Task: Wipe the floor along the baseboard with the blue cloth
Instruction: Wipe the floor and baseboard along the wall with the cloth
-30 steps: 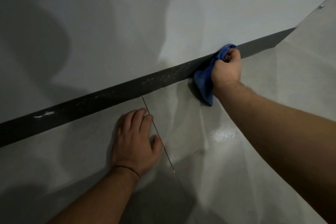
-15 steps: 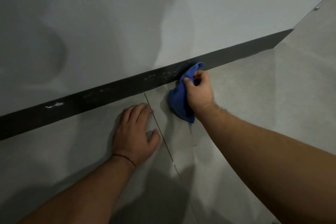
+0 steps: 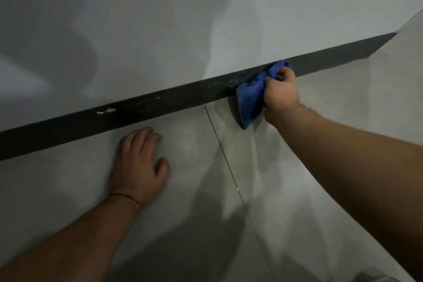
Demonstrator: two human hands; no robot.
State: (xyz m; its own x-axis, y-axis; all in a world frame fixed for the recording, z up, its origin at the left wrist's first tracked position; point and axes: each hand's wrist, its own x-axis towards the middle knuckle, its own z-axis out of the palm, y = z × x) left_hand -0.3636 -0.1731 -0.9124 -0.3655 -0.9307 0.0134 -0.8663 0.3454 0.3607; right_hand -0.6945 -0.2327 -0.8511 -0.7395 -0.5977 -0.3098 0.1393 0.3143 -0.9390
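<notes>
A bunched blue cloth [image 3: 250, 101] is pressed where the grey tiled floor [image 3: 343, 89] meets the dark baseboard [image 3: 160, 103]. My right hand [image 3: 280, 92] is shut on the cloth, with part of the cloth riding up onto the baseboard. My left hand [image 3: 139, 165] lies flat on the floor, palm down, fingers pointing at the baseboard, holding nothing. White specks and a scuff mark the baseboard to the left of the cloth.
A pale grey wall [image 3: 206, 18] rises behind the baseboard. A tile joint [image 3: 225, 158] runs from the baseboard towards me between my hands. The baseboard ends at a corner [image 3: 393, 35] at the far right.
My right hand slid the cloth left along the baseboard, then back a little to the right. The view shifted, so my left hand appears further left, still flat on the floor.
</notes>
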